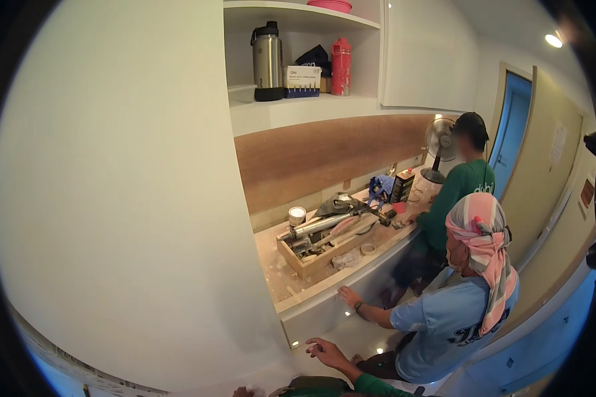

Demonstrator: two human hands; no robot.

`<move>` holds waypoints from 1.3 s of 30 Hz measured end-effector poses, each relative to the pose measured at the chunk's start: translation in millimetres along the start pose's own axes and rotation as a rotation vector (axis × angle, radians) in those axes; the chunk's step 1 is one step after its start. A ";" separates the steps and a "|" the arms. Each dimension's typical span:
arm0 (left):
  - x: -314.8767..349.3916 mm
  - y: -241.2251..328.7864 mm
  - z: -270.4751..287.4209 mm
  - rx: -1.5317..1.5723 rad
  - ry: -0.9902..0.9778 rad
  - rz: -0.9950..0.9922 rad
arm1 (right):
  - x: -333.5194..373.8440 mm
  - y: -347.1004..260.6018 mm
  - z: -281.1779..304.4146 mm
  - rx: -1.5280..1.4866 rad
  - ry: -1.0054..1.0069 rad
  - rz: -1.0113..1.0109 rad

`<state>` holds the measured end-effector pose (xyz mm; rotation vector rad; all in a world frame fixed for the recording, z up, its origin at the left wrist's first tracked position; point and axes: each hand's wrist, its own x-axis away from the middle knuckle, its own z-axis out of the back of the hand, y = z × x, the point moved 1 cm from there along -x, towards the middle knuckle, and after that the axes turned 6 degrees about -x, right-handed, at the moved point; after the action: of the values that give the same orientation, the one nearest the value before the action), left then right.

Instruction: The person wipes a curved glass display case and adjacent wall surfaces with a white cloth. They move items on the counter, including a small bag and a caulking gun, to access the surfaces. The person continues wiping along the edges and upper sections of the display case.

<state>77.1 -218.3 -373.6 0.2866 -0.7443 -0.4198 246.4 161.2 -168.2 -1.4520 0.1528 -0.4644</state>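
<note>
Well, a fan (440,137) occupies the tabletop's (273,272) far corner; whether your left hand (247,392) or right hand (328,354) grips is unclear.

"What lies ahead of the right hand (329,352)?"
"The counter (273,270), bearing a crate (321,263); behind the crate, a can (297,216)."
"And rightward?"
"A co-worker (437,321); farther off, another worker (467,182) beside the fan (440,140)."
"And to its left?"
"The left hand (245,392), then the panel (119,198)."

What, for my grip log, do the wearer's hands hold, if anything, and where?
Can't tell: the right hand has a dark spot at its fingers; the left hand is cropped.
</note>
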 end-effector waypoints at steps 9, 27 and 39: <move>1.7 -44.9 -7.7 0.134 -0.019 0.151 | -90.7 -12.9 19.0 -0.031 0.229 0.073; -72.1 12.5 9.4 0.186 -0.103 0.136 | -227.3 -142.8 230.3 0.110 1.002 0.121; -66.2 115.3 40.5 0.187 -0.139 0.243 | -360.2 -176.4 471.4 0.132 1.354 -0.265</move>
<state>35.6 -90.4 -338.7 0.3399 -0.9453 -0.1404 61.2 727.2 0.3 -0.8104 0.9804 -1.5884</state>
